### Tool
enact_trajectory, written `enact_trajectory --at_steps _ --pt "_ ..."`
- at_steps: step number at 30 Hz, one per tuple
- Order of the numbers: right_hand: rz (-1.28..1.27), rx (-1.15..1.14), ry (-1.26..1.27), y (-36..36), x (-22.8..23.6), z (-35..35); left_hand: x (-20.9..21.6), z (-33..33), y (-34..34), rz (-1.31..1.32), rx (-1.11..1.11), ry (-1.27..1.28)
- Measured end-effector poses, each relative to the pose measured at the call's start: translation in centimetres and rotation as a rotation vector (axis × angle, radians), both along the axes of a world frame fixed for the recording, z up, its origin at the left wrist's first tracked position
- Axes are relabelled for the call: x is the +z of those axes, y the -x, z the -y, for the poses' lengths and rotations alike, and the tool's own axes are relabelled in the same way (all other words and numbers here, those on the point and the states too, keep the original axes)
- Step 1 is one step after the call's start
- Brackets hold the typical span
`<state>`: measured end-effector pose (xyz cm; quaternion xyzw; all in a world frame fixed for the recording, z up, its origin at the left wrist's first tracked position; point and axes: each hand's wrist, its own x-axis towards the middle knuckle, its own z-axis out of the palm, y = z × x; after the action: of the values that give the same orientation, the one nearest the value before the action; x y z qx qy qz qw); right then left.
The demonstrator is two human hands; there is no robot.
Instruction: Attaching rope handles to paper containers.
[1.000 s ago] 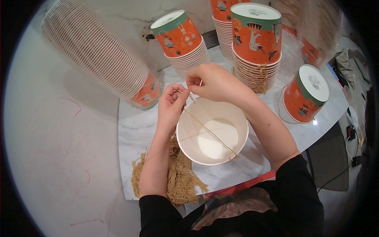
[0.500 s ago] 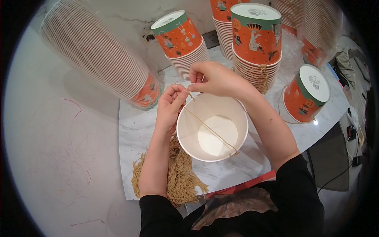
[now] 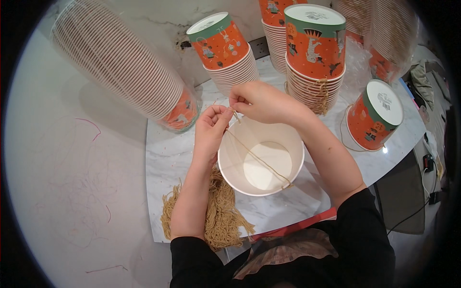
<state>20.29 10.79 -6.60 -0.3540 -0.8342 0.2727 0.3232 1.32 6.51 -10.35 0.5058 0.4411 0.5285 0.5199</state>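
Observation:
A large white-lined paper bucket (image 3: pixel 229 165) stands mouth-up on the marbled table before me. A tan cord (image 3: pixel 261 159) runs across its mouth, from the near right rim to the far left rim. At that far left rim my left hand (image 3: pixel 211 126) pinches the cord between thumb and fingers. My right hand (image 3: pixel 257 100) is closed at the same spot, its fingertips on the short cord end beside the left thumb. Beneath and beside my left forearm lies a heap of loose tan cords (image 3: pixel 223 216).
Nested orange-and-green buckets (image 3: pixel 314 48) stand upside down at the back, with cords hanging off one stack. Another stack (image 3: pixel 223 45) is behind my hands. A long wrapped stack (image 3: pixel 120 62) leans at the left. One upturned bucket (image 3: pixel 372 115) with a cord sits right on the table (image 3: pixel 283 216).
The whole view has shifted slightly. Both hands stay at the bucket's far left rim, with the fingertips slightly changed around the cord end.

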Motion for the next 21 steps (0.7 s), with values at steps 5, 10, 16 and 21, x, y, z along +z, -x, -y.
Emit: enact_trajectory --at_steps 5,10,16,21 --pt "-0.074 0.122 0.100 -0.3 0.1 0.0 0.1 0.0 0.1 -0.031 0.032 -0.005" --pt "-0.033 0.080 0.072 -0.2 0.0 -0.1 0.3 0.1 0.3 -0.093 0.013 -0.006" --pt "-0.048 0.094 0.126 -0.4 -0.6 -0.8 0.9 0.3 0.5 0.066 -0.010 0.099" --pt "0.000 0.055 0.318 -0.5 0.0 -0.7 2.2 0.9 0.5 -0.157 0.008 0.022"
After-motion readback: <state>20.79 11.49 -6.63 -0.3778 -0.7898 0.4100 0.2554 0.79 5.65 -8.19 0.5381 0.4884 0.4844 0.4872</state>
